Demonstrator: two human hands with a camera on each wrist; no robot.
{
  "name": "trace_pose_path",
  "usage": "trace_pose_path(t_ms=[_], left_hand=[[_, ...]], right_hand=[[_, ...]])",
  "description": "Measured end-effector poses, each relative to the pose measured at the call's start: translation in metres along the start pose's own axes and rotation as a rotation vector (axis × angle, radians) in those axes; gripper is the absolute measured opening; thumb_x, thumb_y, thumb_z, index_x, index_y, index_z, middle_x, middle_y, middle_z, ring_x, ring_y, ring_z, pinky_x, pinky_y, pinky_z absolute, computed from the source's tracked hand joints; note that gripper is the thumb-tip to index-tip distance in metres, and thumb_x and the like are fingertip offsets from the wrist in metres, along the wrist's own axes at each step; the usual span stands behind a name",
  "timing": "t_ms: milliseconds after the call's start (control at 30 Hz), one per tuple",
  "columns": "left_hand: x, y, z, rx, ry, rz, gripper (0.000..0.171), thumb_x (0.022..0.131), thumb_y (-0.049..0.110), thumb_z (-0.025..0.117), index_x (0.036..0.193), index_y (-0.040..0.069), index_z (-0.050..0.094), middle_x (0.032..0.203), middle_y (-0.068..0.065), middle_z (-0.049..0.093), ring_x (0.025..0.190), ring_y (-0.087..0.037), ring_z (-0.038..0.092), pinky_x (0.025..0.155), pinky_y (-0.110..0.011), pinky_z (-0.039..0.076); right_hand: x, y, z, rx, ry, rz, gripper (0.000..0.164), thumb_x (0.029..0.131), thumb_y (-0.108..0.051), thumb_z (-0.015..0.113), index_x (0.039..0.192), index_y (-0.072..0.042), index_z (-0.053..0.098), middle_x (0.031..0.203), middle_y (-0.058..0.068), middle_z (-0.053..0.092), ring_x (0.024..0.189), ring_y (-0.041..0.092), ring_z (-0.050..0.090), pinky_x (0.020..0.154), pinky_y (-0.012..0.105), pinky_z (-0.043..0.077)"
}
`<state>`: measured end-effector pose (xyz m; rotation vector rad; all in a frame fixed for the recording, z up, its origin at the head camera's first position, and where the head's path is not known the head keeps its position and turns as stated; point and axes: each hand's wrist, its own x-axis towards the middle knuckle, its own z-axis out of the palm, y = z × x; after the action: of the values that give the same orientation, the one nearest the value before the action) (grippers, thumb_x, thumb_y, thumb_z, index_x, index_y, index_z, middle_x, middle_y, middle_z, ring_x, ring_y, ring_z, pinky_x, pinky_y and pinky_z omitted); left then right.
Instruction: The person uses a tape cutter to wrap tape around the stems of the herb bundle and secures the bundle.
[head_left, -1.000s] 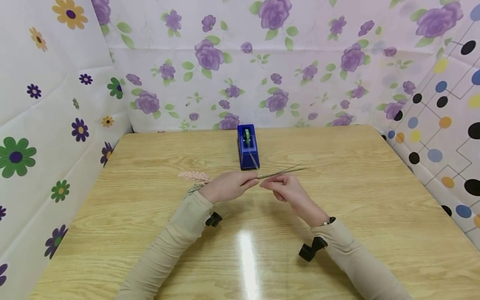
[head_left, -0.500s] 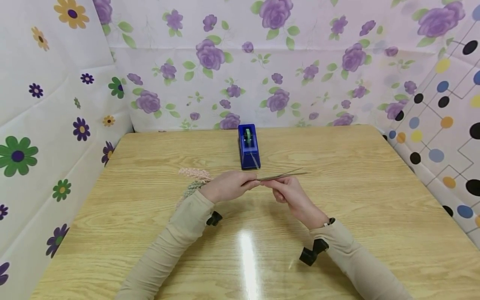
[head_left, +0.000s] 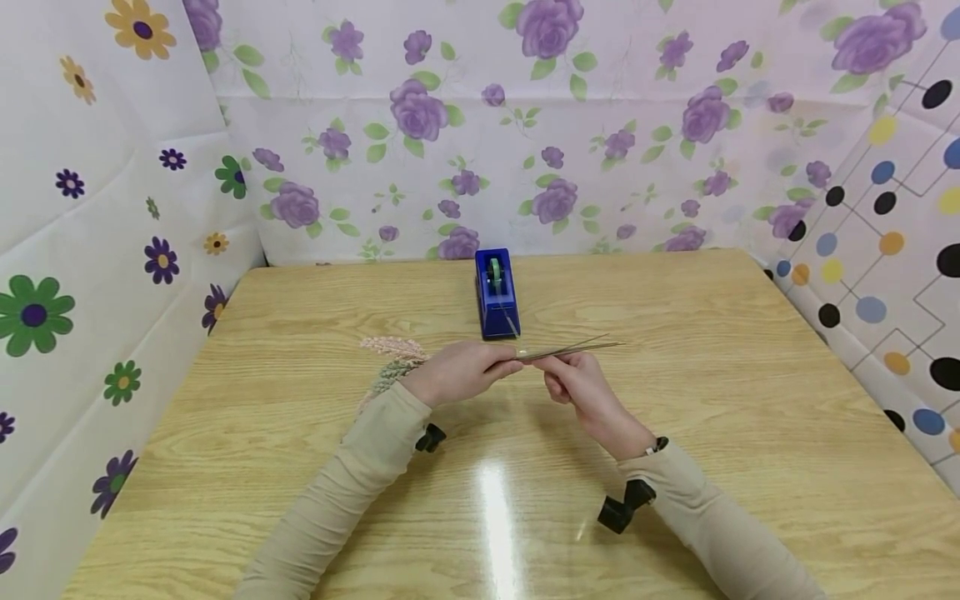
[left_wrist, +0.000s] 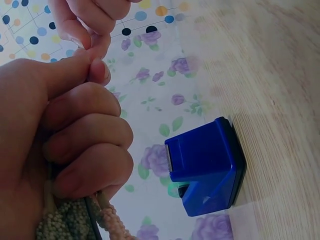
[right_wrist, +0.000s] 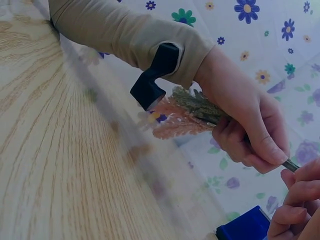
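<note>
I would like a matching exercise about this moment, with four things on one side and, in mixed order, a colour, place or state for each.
Column 1
1. tape dispenser
2. left hand
3. right hand
4. flower heads

Column 2
A. fingers at the stems, farther from the flower heads than the other hand
B. pinkish and grey-green
C. blue, standing on the table
D. curled round the stems, nearest the flower heads

Right pairs: 1-C, 2-D, 3-A, 4-B
</note>
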<state>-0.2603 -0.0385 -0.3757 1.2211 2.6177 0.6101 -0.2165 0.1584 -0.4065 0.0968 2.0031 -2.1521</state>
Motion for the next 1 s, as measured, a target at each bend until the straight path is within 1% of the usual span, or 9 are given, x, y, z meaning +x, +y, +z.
trace_pose_path(t_ms=[200, 400, 567, 633, 733, 767, 867, 933, 1000], left_hand=[[-0.001, 0.000, 0.002, 0.021, 0.025, 0.024, 0.028, 0.104, 0.028, 0.044, 0.082, 0.014, 0.053, 0.065, 0.004, 0.035, 0.054, -0.008, 0.031, 0.058, -0.023, 0.028], [-0.002, -0.002, 0.002, 0.036, 0.032, 0.044, 0.029, 0.104, 0.028, 0.044, 0.084, 0.011, 0.056, 0.065, 0.004, 0.037, 0.054, -0.008, 0.032, 0.058, -0.023, 0.027], [-0.003, 0.000, -0.001, 0.035, -0.003, 0.003, 0.033, 0.106, 0.031, 0.038, 0.082, 0.014, 0.054, 0.067, 0.003, 0.041, 0.056, -0.009, 0.034, 0.060, -0.025, 0.031], [-0.003, 0.002, -0.002, 0.041, -0.025, -0.017, 0.034, 0.107, 0.031, 0.035, 0.083, 0.014, 0.054, 0.070, 0.002, 0.045, 0.057, -0.009, 0.036, 0.061, -0.026, 0.034], [-0.003, 0.004, -0.004, 0.066, -0.042, -0.036, 0.036, 0.107, 0.030, 0.032, 0.089, 0.014, 0.058, 0.077, 0.002, 0.054, 0.060, -0.009, 0.043, 0.063, -0.028, 0.040], [-0.003, 0.004, -0.004, 0.076, -0.042, -0.037, 0.036, 0.108, 0.030, 0.031, 0.091, 0.012, 0.059, 0.079, 0.001, 0.057, 0.061, -0.010, 0.044, 0.064, -0.029, 0.042], [-0.004, 0.006, -0.005, 0.089, -0.035, -0.041, 0.038, 0.108, 0.029, 0.031, 0.094, 0.011, 0.061, 0.083, -0.002, 0.063, 0.063, -0.011, 0.049, 0.068, -0.031, 0.046], [-0.005, 0.007, -0.006, 0.080, -0.035, -0.043, 0.039, 0.108, 0.029, 0.030, 0.095, 0.010, 0.062, 0.087, -0.005, 0.066, 0.065, -0.011, 0.052, 0.070, -0.033, 0.047], [-0.005, 0.007, -0.005, 0.069, -0.040, -0.043, 0.041, 0.108, 0.030, 0.030, 0.096, 0.009, 0.063, 0.090, -0.007, 0.068, 0.067, -0.012, 0.054, 0.072, -0.033, 0.048]], right_hand=[[-0.003, 0.001, 0.001, 0.037, -0.018, -0.009, 0.019, 0.096, -0.009, 0.054, 0.092, -0.018, 0.070, 0.049, -0.006, 0.038, 0.046, 0.008, 0.026, 0.061, 0.035, 0.016], [-0.002, 0.002, 0.003, 0.085, -0.021, -0.015, 0.015, 0.094, -0.007, 0.054, 0.092, -0.015, 0.067, 0.050, -0.007, 0.039, 0.048, 0.006, 0.029, 0.052, 0.022, 0.024], [-0.001, 0.004, 0.003, 0.100, -0.026, -0.018, 0.017, 0.093, -0.005, 0.053, 0.085, -0.015, 0.065, 0.050, -0.007, 0.040, 0.048, 0.005, 0.031, 0.052, 0.021, 0.024], [0.000, 0.004, 0.001, 0.061, -0.043, -0.018, 0.015, 0.094, -0.006, 0.052, 0.089, -0.014, 0.064, 0.051, -0.006, 0.041, 0.048, 0.006, 0.033, 0.053, 0.021, 0.026], [0.006, 0.001, -0.010, -0.044, -0.080, -0.030, 0.017, 0.096, -0.008, 0.051, 0.102, -0.009, 0.066, 0.055, -0.006, 0.048, 0.051, 0.006, 0.040, 0.053, 0.021, 0.032], [0.009, 0.000, -0.016, -0.085, -0.095, -0.039, 0.021, 0.097, -0.010, 0.049, 0.110, -0.007, 0.066, 0.058, -0.005, 0.050, 0.052, 0.007, 0.043, 0.053, 0.021, 0.033], [0.023, -0.004, -0.040, -0.199, -0.120, -0.067, 0.030, 0.101, -0.012, 0.044, 0.123, 0.003, 0.059, 0.066, -0.005, 0.056, 0.058, 0.008, 0.049, 0.054, 0.023, 0.038], [0.031, -0.007, -0.059, -0.231, -0.122, -0.079, 0.034, 0.104, -0.015, 0.042, 0.128, 0.005, 0.054, 0.071, -0.005, 0.059, 0.062, 0.008, 0.052, 0.055, 0.023, 0.040], [0.037, -0.013, -0.076, -0.224, -0.106, -0.074, 0.035, 0.105, -0.018, 0.040, 0.128, 0.004, 0.052, 0.076, -0.007, 0.061, 0.066, 0.007, 0.055, 0.058, 0.023, 0.043]])
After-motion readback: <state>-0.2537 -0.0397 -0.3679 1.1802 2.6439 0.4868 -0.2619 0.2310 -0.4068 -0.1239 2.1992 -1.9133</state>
